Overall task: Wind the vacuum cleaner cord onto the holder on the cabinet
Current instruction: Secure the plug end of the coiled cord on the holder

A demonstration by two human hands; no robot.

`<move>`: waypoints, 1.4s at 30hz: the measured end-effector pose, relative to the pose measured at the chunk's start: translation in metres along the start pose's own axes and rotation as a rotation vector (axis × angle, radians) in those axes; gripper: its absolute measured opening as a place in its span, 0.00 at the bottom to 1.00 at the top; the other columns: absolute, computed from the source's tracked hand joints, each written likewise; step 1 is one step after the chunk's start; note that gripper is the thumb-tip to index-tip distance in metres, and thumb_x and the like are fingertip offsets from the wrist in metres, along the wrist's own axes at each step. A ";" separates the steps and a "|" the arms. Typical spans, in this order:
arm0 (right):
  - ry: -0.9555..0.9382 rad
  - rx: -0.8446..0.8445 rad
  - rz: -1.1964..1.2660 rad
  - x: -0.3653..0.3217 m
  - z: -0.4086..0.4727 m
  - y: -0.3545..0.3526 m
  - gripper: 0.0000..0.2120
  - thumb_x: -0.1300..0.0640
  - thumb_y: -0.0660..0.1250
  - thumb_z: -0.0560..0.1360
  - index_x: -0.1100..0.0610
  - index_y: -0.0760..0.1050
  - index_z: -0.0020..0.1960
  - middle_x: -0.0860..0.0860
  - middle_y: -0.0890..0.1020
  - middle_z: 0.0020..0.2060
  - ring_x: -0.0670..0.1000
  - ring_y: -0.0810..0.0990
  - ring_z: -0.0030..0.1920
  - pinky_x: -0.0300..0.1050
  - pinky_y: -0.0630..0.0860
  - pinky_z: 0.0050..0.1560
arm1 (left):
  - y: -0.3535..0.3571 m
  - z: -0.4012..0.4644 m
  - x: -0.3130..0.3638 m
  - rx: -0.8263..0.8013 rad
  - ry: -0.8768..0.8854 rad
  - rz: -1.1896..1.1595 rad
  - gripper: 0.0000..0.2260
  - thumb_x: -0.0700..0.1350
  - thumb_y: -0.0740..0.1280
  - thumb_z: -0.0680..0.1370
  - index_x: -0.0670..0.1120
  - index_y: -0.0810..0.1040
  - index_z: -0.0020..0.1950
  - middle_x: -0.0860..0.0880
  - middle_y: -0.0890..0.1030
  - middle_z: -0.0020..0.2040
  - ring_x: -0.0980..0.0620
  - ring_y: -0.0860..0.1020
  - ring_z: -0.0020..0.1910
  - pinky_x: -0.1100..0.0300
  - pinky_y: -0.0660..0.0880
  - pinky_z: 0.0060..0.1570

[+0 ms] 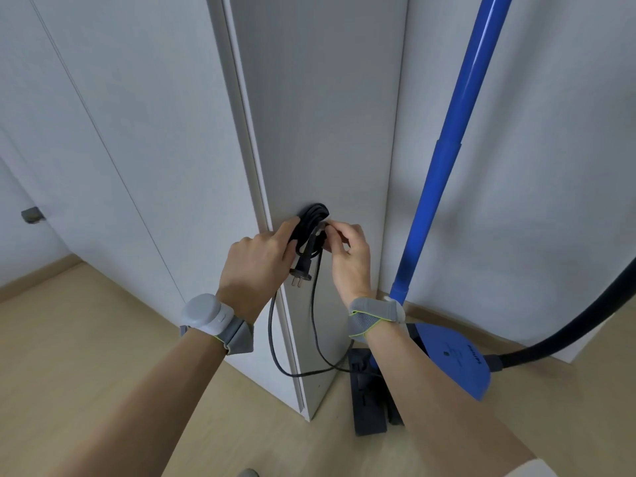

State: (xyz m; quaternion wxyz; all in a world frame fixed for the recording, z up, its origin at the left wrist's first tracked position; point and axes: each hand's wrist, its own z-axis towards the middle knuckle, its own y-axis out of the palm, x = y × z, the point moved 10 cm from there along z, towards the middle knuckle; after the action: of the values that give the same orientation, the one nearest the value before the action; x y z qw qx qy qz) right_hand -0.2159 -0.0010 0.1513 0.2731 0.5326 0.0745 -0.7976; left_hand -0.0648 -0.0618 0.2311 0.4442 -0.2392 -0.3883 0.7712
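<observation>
A black cord [314,215] is coiled in several loops on a holder on the grey cabinet side [320,115]; the holder itself is hidden under the loops and my fingers. My left hand [256,261] grips the left side of the coil. The plug [300,275] hangs just below it, prongs down. My right hand [349,256] pinches the cord at the coil's right side, where a small white part shows. A loose stretch of cord [315,339] drops from the coil, loops near the floor and runs toward the blue vacuum cleaner body [454,356].
The vacuum's blue tube [444,160] leans up along the wall on the right, and its black hose [585,318] curves off to the right. A black floor nozzle [370,401] lies beside the cabinet's foot. White cabinet doors [113,132] stand at left above the wood floor [103,373].
</observation>
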 end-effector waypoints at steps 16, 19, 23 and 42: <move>0.062 0.063 0.061 0.010 0.010 -0.018 0.08 0.56 0.64 0.82 0.57 0.81 0.55 0.57 0.80 0.55 0.50 0.79 0.54 0.44 0.78 0.54 | 0.012 0.011 0.000 -0.059 -0.028 0.034 0.21 0.52 0.58 0.84 0.51 0.64 0.76 0.42 0.83 0.42 0.35 0.80 0.41 0.54 0.70 0.38; 0.080 0.010 0.147 0.010 0.007 -0.015 0.08 0.52 0.63 0.78 0.48 0.81 0.52 0.57 0.78 0.58 0.52 0.79 0.58 0.51 0.80 0.55 | 0.015 0.014 0.002 -0.067 -0.032 0.002 0.18 0.47 0.59 0.83 0.49 0.69 0.73 0.43 0.83 0.43 0.35 0.79 0.40 0.51 0.75 0.39; 0.142 -0.061 0.248 0.008 0.005 -0.007 0.14 0.54 0.62 0.74 0.59 0.80 0.54 0.57 0.81 0.55 0.49 0.80 0.54 0.44 0.77 0.51 | 0.002 0.017 0.008 0.026 -0.010 -0.095 0.16 0.42 0.61 0.81 0.47 0.75 0.69 0.45 0.83 0.41 0.37 0.78 0.37 0.53 0.73 0.37; 0.191 -0.084 -0.033 0.008 0.014 -0.022 0.12 0.54 0.53 0.86 0.58 0.73 0.53 0.55 0.76 0.37 0.53 0.75 0.34 0.46 0.73 0.35 | 0.065 -0.032 0.046 -0.313 0.053 -0.306 0.13 0.52 0.66 0.78 0.54 0.71 0.61 0.57 0.84 0.40 0.55 0.80 0.40 0.57 0.78 0.44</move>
State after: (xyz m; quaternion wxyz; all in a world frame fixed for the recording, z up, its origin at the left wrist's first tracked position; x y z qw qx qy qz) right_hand -0.2405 0.0092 0.1465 0.2735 0.5929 0.1424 -0.7439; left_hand -0.0964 -0.0292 0.1587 0.5238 -0.2635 -0.5232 0.6185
